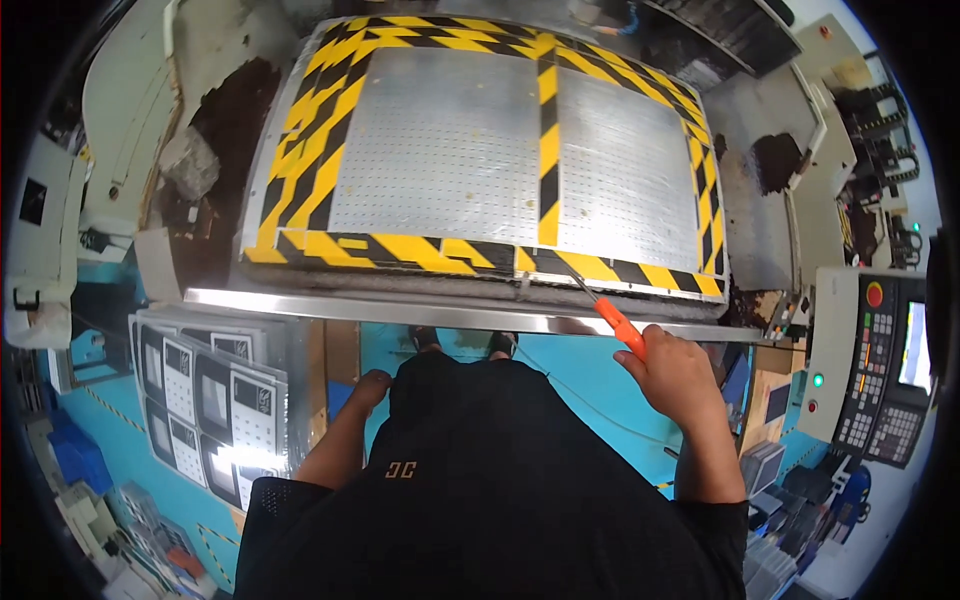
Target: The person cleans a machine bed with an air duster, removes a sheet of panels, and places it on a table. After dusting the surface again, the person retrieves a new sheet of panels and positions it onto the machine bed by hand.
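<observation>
My right hand [676,372] is closed around the orange handle of a thin-bladed tool [622,328]. Its narrow metal tip points up and left, at the front edge of a wide metal bed plate [440,145]. Whether the tip touches the edge cannot be told. Yellow-and-black striped tape [400,250] borders the plate, and one strip [548,150] runs across it. Rows of small holes dot its grey surface. My left hand [373,388] hangs low beside my body, away from the plate, and its fingers are not clearly visible.
A bright metal rail [400,308] runs between me and the plate. Printed flat panels [210,410] are stacked at the left. A machine control panel [870,370] with a red button stands at the right. Dark debris [235,120] lies left of the plate.
</observation>
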`<state>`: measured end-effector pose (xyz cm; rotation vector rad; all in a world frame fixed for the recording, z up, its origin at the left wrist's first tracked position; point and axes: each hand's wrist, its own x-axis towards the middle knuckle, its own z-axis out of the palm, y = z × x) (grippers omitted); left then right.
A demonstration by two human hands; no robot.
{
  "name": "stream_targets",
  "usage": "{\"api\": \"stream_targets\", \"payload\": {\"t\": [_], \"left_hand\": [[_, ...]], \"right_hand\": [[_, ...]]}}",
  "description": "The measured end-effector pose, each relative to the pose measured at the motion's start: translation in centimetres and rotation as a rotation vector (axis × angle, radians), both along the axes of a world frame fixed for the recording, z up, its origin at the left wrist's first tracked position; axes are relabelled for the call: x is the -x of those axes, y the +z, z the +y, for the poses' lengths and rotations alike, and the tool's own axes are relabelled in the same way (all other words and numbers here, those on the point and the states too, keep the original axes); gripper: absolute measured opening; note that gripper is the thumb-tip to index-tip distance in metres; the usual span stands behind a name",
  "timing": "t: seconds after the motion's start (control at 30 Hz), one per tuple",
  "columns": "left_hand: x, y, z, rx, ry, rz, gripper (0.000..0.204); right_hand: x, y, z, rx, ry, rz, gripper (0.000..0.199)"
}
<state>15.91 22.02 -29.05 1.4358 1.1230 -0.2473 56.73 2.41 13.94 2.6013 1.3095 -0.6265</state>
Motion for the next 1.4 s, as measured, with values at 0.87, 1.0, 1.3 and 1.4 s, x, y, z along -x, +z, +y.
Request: {"api": "stream_targets", "payload": {"t": [0.87,1.0,1.3,1.4], "left_hand": [[-9.2,2.6,-3.9,0.213,0.127,0.195,0.020],[-6.6,2.1,-4.3,0.119,0.107,0.195,0.017],[0.3,0.2,-2.5,0.199,0.239,0.183,0.019],[4.0,-1.2,-2.1,0.269,0.274,0.152,0.021]], "right_hand": [[-11.2,-5.0,-8.7,-0.063,-0.516,0.082,0.051],[-3.5,-3.3,0.3,-0.028,0.033,0.272,0.051],[-8.3,-9.2,5.5,-0.093,-0.190,0.162,0.048],[-12.5,-9.4,6.9,-0.225,-0.543,0.273,0.050]]}}
